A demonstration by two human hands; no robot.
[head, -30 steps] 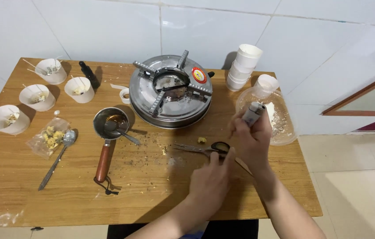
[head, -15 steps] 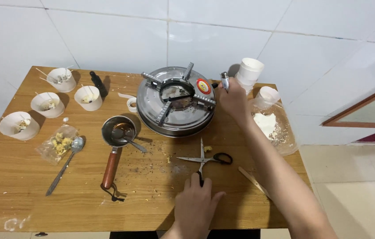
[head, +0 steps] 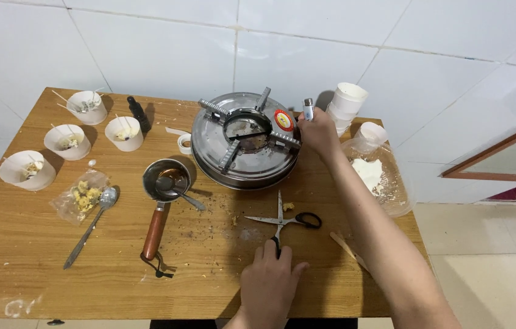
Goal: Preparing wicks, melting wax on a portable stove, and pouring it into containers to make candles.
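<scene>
My right hand is closed around a small lighter and holds it upright at the right rim of a round metal stove, close to its red knob. My left hand rests flat on the wooden table near its front edge, fingers spread, touching one handle of the open black-handled scissors. Nothing is in that hand.
A small saucepan with a wooden handle holds a spoon. On the left stand several white paper cups, a small bag of crumbs and a long spoon. A cup stack and a plastic bag of white powder sit right.
My right hand carried the lighter from above the scissors up to the stove's right rim. My left hand came off the scissors and settled flat near the table's front edge.
</scene>
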